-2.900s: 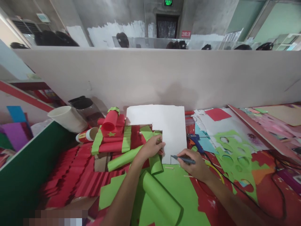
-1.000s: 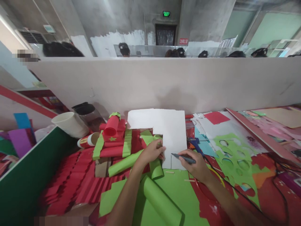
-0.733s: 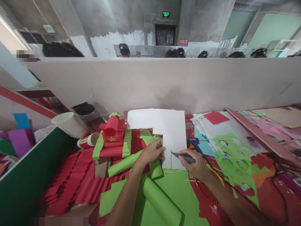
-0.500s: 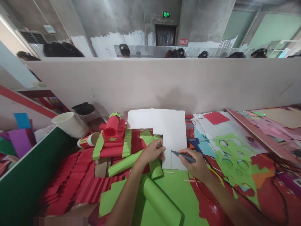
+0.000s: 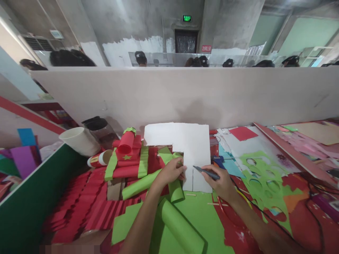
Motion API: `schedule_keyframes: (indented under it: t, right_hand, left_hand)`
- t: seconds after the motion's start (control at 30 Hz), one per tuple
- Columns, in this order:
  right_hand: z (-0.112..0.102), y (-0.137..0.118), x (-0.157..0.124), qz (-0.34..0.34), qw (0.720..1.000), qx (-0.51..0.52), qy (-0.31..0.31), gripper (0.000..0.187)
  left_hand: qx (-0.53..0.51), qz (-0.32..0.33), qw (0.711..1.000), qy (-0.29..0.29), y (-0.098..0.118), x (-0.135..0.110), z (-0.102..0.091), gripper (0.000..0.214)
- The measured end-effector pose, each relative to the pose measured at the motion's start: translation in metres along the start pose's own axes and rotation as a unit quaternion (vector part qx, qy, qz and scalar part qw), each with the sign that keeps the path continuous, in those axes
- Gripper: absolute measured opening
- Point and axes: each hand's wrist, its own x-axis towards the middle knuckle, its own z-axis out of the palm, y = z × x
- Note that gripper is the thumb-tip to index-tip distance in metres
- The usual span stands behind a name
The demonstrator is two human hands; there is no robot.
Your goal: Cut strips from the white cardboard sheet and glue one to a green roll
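Gripping a dark pen (image 5: 206,172), the right hand (image 5: 219,183) sets its tip on white card (image 5: 197,148); the left hand (image 5: 171,171), fingers curled, presses a green paper roll (image 5: 173,185) beside it.

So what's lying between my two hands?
Head view: the white board, marked with a dark line, lies between the left hand and the right hand holding the pen.

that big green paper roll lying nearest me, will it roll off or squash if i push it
The big green roll lies on its side on the flat green sheet, so a sideways push would probably set it rolling. It looks like one curled sheet of thin paper: likely light, and easily squashed by a firm grip.
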Motion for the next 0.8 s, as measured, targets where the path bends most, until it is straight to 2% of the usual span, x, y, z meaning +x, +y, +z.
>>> schedule_keyframes:
  t: [0.17, 0.8]
  right_hand:
    - [0.0, 0.0039, 0.0019, -0.017, 1.0, -0.003, 0.016, 0.018]
    - [-0.0015, 0.0008, 0.0015, 0.032, 0.999, 0.019, -0.017, 0.019]
  left_hand:
    - [0.007, 0.001, 1.0, 0.001, 0.0013, -0.0004, 0.0005, 0.022]
    - [0.011, 0.002, 1.0, -0.009, -0.001, 0.0, 0.0005, 0.024]
